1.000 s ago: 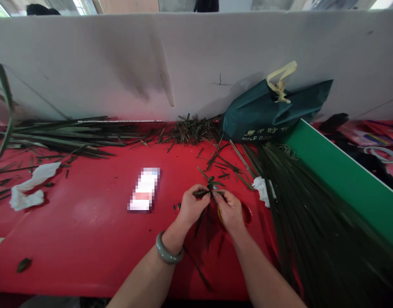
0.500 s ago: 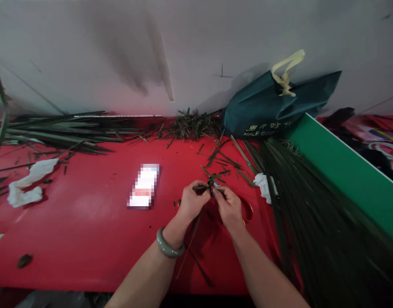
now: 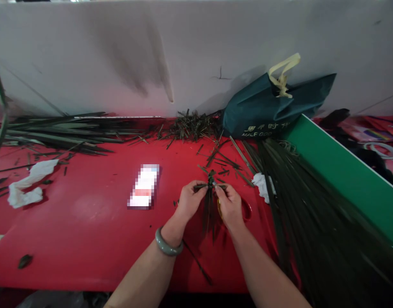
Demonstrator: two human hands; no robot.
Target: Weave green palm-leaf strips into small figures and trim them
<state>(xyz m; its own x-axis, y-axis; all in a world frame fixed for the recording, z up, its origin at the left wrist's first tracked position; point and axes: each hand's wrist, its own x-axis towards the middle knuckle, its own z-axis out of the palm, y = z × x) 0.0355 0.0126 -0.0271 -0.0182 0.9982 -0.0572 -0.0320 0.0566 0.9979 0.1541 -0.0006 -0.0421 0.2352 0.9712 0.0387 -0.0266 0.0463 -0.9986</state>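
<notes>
Between my two hands is a small woven piece of dark green leaf strips, with loose strips hanging down from it. My left hand, with a grey-green bangle on its wrist, pinches a strip at the piece's left side. On the other side my right hand pinches a strip that sticks out to the right. Under and beside the right hand lies a pair of scissors with red and yellow showing on the handles; the hand partly hides it.
A phone with a lit screen lies left of my hands. Long leaf strips cover the right side beside a green box. A dark teal bag, leaf scraps and more strips lie along the wall. Crumpled tissue sits nearby.
My hands have drawn slightly apart, and the woven piece now stands more upright between them. Its loose strips now hang straight down into view. The camera view has shifted slightly.
</notes>
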